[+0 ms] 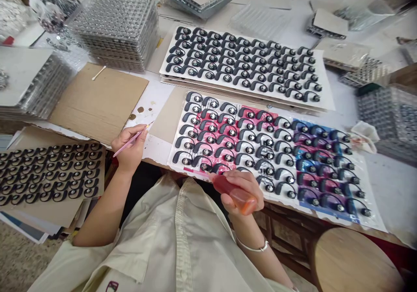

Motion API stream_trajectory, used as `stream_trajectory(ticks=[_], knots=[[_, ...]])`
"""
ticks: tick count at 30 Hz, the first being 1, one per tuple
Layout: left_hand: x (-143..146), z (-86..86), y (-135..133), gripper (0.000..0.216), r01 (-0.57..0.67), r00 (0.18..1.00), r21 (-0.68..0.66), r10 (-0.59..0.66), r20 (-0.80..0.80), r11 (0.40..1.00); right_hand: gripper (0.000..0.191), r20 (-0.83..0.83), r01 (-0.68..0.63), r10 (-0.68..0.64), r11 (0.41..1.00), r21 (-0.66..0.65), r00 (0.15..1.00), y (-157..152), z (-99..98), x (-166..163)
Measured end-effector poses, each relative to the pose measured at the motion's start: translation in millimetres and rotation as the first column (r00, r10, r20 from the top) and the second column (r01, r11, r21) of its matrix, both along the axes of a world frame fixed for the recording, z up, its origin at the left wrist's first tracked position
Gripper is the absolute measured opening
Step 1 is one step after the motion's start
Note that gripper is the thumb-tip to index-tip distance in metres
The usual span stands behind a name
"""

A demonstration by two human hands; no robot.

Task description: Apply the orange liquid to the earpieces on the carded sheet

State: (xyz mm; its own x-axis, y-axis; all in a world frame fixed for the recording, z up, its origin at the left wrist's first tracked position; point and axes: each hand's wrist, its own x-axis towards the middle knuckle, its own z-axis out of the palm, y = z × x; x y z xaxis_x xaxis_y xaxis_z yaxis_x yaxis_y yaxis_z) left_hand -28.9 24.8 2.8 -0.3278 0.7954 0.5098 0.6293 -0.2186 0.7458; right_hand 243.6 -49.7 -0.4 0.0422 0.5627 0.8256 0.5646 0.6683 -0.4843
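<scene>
My left hand (130,155) is closed on a thin pink stick (125,146) with a fine pale tip, perhaps a small brush. It hovers at the table's front edge, left of the parts. My right hand (249,183) wraps round a translucent orange-red bottle (239,198), its narrow end pointing left. The bottle is over the front edge of a sheet bearing rows of black hook-shaped pieces (249,147) with round silvery ends. Pink, white and blue printed plastic shows under those pieces. Behind them, a white board (327,88) carries more such rows.
A cotton swab (99,73) lies on brown cardboard (97,96). Stacked clear trays (114,27) stand behind it. More black pieces (48,170) lie on a board at lower left. A round wooden stool (356,261) stands at lower right. Bagged trays (391,118) sit at far right.
</scene>
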Motion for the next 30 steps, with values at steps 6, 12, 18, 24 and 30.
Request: stream_trajectory(ticks=[6, 12, 18, 24, 30], knots=[[-1, -2.2, 0, 0.014, 0.026, 0.999, 0.02, -0.026, 0.025, 0.999, 0.031, -0.006, -0.013, 0.013, 1.0, 0.026, 1.0, 0, -0.4, 0], [-1, -2.0, 0, 0.014, 0.022, 0.999, 0.011, -0.022, 0.023, 1.0, 0.033, -0.014, -0.03, 0.03, 0.999, 0.031, 0.999, 0, -2.3, 1], [-2, -2.4, -1, 0.014, 0.03, 0.999, 0.034, -0.031, 0.014, 0.999, 0.034, -0.021, -0.02, 0.02, 1.0, 0.01, 1.0, -1, -4.6, 1], [-1, -1.8, 0, 0.015, -0.021, 0.998, -0.001, 0.021, -0.06, 1.0, 0.036, -0.052, -0.047, 0.047, 0.999, -0.004, 0.998, -4, -8.5, 1], [11, 15.5, -14, 0.009, 0.1, 0.973, 0.182, -0.057, -0.224, 0.978, 0.043, -0.386, 0.003, -0.033, 0.997, -0.079, 0.922, 3, 2.7, 4]])
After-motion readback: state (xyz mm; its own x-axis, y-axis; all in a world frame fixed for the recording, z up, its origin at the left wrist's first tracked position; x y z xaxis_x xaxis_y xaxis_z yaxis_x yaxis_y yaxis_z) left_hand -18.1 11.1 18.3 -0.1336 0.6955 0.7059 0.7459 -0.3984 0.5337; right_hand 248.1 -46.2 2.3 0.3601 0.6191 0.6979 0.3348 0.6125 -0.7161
